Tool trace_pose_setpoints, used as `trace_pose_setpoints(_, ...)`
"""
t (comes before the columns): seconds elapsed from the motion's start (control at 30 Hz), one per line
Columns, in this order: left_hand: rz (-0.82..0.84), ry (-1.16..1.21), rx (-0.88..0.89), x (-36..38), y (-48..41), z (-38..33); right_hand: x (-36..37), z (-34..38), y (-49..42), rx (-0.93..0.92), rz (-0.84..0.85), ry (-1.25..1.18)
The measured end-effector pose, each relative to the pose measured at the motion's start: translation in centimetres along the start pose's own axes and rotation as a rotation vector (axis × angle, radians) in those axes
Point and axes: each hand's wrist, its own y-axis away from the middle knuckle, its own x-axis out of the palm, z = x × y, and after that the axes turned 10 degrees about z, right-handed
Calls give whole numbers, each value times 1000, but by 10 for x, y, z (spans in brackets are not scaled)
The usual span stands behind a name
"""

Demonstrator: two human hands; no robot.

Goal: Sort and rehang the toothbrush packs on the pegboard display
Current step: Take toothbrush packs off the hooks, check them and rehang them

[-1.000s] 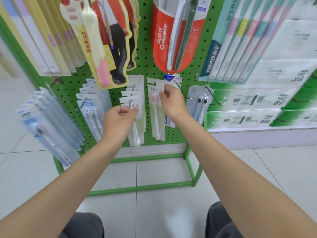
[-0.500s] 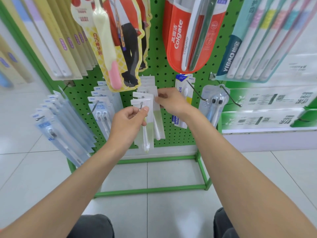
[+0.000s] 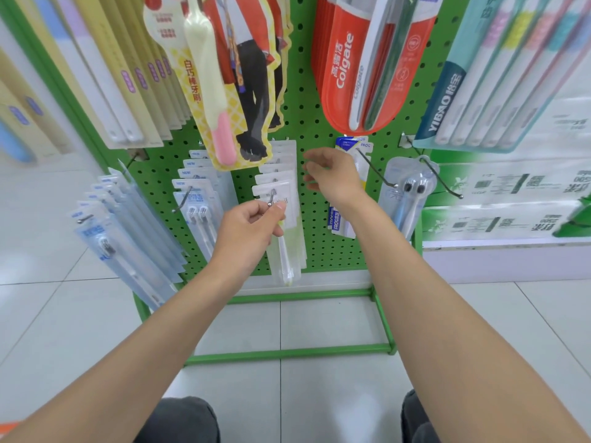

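On the green pegboard (image 3: 319, 219), a row of white toothbrush packs (image 3: 279, 169) hangs on one metal hook at the centre. My left hand (image 3: 251, 227) pinches the front white pack at the hook's ball tip, fingers curled. My right hand (image 3: 334, 179) hovers just right of that row with relaxed, spread fingers and holds nothing. Behind its wrist hangs a blue-and-white FROG pack (image 3: 342, 223) on its own hook. A clear pack with two eyed brushes (image 3: 409, 190) hangs further right.
Above hang a red Colgate pack (image 3: 345, 75), a yellow cartoon pack (image 3: 224, 91) and a teal YIBAO multipack (image 3: 479, 91). Blue NEW packs (image 3: 198, 199) and clear long packs (image 3: 121, 225) fill the left hooks. The green base frame (image 3: 287, 353) stands on tiled floor.
My right hand carried a white pack left from the hook beside the FROG pack to the row at my left hand, let it go, and drew back open.
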Motion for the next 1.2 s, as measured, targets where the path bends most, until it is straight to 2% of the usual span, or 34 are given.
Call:
trace_pose_setpoints(0.3, 15, 4, 0, -1, -2, 2, 19, -8, -20, -23, -31, 88)
trace_pose_setpoints(0.47, 26, -7, 4, -1, -3, 3, 18, -2, -15, -69, -66, 22)
trace_pose_setpoints(0.63, 58, -3, -23, 3, -1, 5, 13, 1, -3, -87, -90, 89)
trace_pose_setpoints(0.97, 266, -143, -191, 18, 8, 16, -7, -14, 48, 68, -196, 35)
trace_pose_setpoints(1.2, 332, -175, -212, 32, 25, 19, -26, -9, 103, 191, -67, 51)
